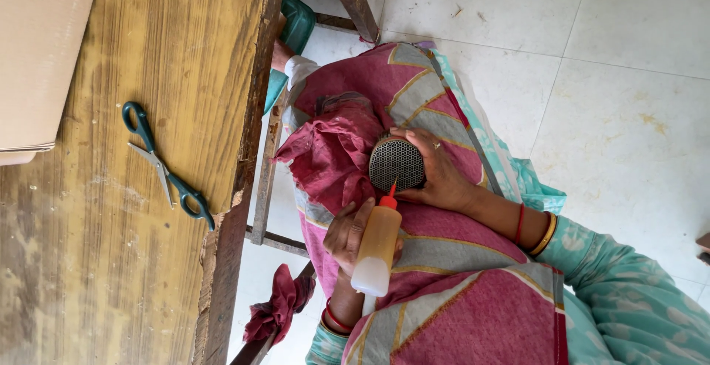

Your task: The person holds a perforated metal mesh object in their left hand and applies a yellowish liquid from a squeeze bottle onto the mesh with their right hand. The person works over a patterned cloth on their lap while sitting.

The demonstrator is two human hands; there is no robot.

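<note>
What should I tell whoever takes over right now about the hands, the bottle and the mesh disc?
Left hand: grips the squeeze bottle, with its red nozzle tip at the mesh disc's rim.
Right hand: holds the mesh disc over the pink cloth on the lap.
Scissors: lie on the wooden table, untouched.
Done: nozzle and disc are brought together.
Left: cannot tell whether any liquid has come out.

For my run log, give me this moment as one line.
left hand: grips squeeze bottle, red nozzle at mesh | right hand: holds round metal mesh piece over lap cloth | table: scissors
</note>
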